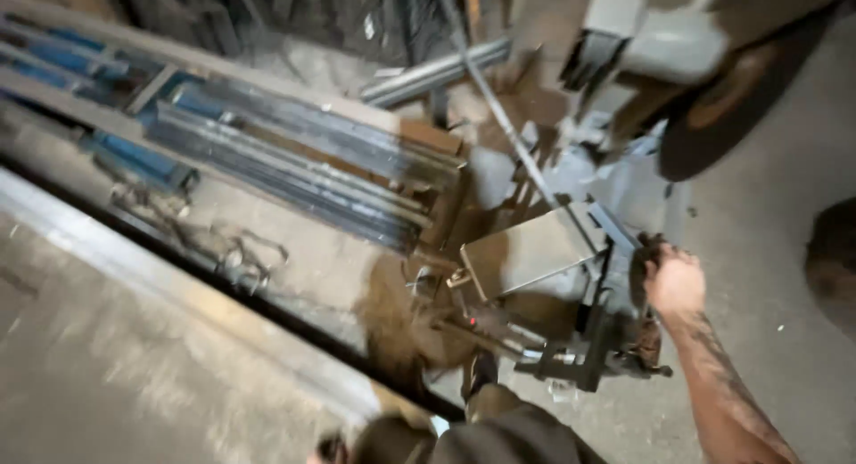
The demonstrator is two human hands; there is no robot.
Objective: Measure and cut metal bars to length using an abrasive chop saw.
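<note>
Centrally: one dark handle or lever [644,263], part of a floor-standing metal vise or clamp assembly [580,348], right of middle in the head view. Its shape is blurred; its long axis appears to run roughly up the picture, top end pointing away from the person.

Right hand [674,281]: grip wrapped around the top of that handle, fingers curled over it, forearm coming in from the lower right corner.

Left hand: not seen in the picture.

Flat grey metal plate [526,250]: just left of the handle, tilted, its long axis slanting from lower left up to upper right, resting on the clamp assembly.

Thin steel rod [508,125]: long axis running from the top of the picture down to the right toward the plate's far edge.

Stack of long steel bars [303,156]: lying on the floor to the left, long axes slanting from upper left to lower right, some ends blue.

Large dark disc of a cutting machine [740,98]: upper right, above the hand and apart from it.

Concrete floor [767,277]: dusty, beneath everything.

Person's knee and shoe [486,402]: lower middle, near the clamp base.
</note>
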